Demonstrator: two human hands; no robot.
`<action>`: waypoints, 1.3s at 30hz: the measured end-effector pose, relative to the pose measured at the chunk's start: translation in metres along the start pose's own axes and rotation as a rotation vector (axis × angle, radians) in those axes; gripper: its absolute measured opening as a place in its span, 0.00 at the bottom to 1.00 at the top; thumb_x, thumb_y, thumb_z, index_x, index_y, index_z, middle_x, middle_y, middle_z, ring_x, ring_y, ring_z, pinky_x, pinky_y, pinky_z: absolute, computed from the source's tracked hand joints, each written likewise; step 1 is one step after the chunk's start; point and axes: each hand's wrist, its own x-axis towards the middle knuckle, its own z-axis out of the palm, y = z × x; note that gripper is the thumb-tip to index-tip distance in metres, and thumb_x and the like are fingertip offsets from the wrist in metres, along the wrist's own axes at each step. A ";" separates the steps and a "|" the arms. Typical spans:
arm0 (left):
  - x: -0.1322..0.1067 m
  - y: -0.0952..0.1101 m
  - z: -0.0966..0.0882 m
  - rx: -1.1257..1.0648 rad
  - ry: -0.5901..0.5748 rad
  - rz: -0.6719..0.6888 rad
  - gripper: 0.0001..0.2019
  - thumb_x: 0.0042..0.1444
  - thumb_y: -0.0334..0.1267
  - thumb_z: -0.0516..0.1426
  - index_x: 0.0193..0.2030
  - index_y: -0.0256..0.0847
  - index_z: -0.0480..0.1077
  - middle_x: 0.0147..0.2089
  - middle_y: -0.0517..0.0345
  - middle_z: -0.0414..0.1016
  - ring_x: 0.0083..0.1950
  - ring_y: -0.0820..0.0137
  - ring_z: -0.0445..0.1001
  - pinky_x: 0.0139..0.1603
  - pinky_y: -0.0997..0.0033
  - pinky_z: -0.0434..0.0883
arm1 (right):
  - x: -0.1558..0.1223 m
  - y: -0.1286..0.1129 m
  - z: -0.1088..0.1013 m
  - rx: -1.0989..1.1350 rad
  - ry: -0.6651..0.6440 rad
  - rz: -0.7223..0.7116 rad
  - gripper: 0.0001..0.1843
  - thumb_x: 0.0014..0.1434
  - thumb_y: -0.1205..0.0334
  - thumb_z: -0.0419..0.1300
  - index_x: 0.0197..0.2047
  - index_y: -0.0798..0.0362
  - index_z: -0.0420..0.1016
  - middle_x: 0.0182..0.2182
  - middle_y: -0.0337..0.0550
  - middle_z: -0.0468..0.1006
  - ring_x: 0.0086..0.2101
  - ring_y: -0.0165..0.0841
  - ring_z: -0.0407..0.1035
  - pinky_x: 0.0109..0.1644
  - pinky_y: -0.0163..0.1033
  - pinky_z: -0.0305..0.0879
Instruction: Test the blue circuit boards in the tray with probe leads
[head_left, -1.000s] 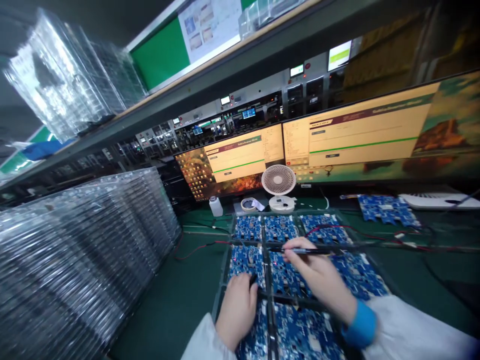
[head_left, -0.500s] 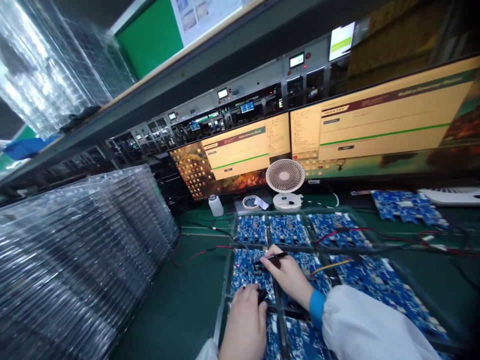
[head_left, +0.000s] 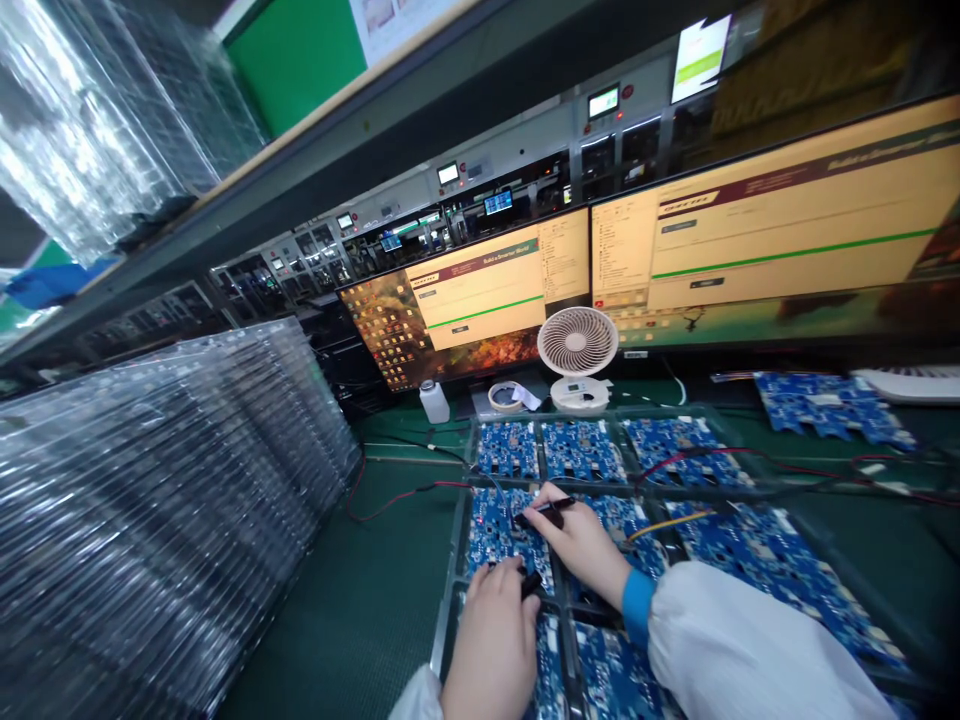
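Right hand (head_left: pixel 581 540): pinching a black probe (head_left: pixel 546 511), tip down on the middle-row left board (head_left: pixel 501 525).
Left hand (head_left: pixel 491 630): clenched round a second probe (head_left: pixel 529 583), same board's near edge.
Risk: tip skidding, bridging pads.
Also: red lead (head_left: pixel 397 497) snagging, tugging the tray (head_left: pixel 454 545).

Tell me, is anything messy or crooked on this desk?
A little. One blue board lies loose and askew by the right monitor, outside the tray that holds the others. Red wires trail across the green mat. Both hands, left and right, hold dark probes neatly.
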 end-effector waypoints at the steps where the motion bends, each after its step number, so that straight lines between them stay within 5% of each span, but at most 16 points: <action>1: 0.000 0.000 0.000 0.002 0.002 0.005 0.23 0.64 0.38 0.41 0.62 0.35 0.62 0.65 0.49 0.63 0.66 0.58 0.58 0.70 0.56 0.53 | 0.000 0.000 0.000 -0.001 -0.004 0.003 0.40 0.74 0.26 0.47 0.35 0.59 0.65 0.30 0.42 0.62 0.30 0.34 0.61 0.36 0.32 0.60; 13: 0.002 -0.005 0.001 -0.111 0.093 0.013 0.22 0.65 0.41 0.41 0.59 0.37 0.65 0.59 0.47 0.70 0.60 0.60 0.65 0.64 0.59 0.60 | 0.003 -0.021 -0.015 0.101 0.112 0.062 0.34 0.69 0.30 0.53 0.36 0.58 0.65 0.29 0.42 0.63 0.28 0.35 0.63 0.32 0.32 0.60; 23: 0.005 -0.007 0.002 -0.147 0.180 -0.009 0.18 0.66 0.41 0.41 0.50 0.39 0.67 0.45 0.46 0.75 0.48 0.60 0.72 0.51 0.59 0.68 | -0.011 -0.060 -0.035 0.319 -0.010 0.194 0.39 0.60 0.22 0.58 0.35 0.56 0.59 0.26 0.42 0.63 0.27 0.39 0.65 0.28 0.34 0.65; 33: 0.001 -0.004 0.000 -0.137 0.194 0.239 0.16 0.64 0.39 0.46 0.53 0.41 0.69 0.58 0.50 0.70 0.60 0.61 0.64 0.66 0.55 0.59 | -0.025 -0.074 -0.025 0.344 -0.192 0.217 0.42 0.56 0.20 0.58 0.35 0.56 0.62 0.27 0.42 0.62 0.28 0.38 0.64 0.30 0.34 0.66; 36: -0.003 -0.003 -0.005 -0.209 0.166 0.287 0.16 0.63 0.43 0.50 0.55 0.43 0.68 0.61 0.51 0.67 0.63 0.62 0.63 0.67 0.57 0.58 | -0.031 -0.091 -0.044 0.300 -0.181 0.207 0.39 0.57 0.22 0.59 0.35 0.56 0.63 0.28 0.43 0.63 0.28 0.38 0.64 0.31 0.34 0.66; 39: 0.001 -0.012 -0.013 -0.303 0.201 0.227 0.19 0.63 0.44 0.50 0.57 0.41 0.66 0.60 0.49 0.69 0.62 0.63 0.65 0.66 0.59 0.60 | -0.053 -0.105 -0.094 0.220 -0.130 0.208 0.36 0.61 0.27 0.62 0.36 0.57 0.66 0.30 0.43 0.64 0.31 0.37 0.64 0.34 0.34 0.66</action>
